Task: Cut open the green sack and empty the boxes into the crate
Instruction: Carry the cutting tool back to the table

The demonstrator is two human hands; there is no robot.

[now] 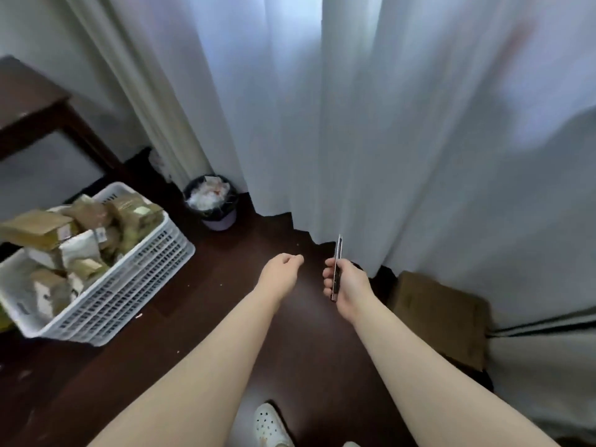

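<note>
A white slatted plastic crate (129, 285) stands on the dark wooden floor at the left, heaped with several brown cardboard boxes (38, 229) and pale packets. My right hand (346, 282) is shut on a slim utility knife (337, 269), held upright with its blade end pointing up. My left hand (282, 272) hangs beside it, loosely curled, with nothing in it. Both hands are over bare floor, to the right of the crate. No green sack is in view.
White curtains (354, 124) hang across the back. A small dark bin (213, 201) full of paper sits at their foot. A dark wooden table (38, 114) stands at far left. A flat cardboard box (442, 314) lies at the right. My white shoe (269, 424) shows below.
</note>
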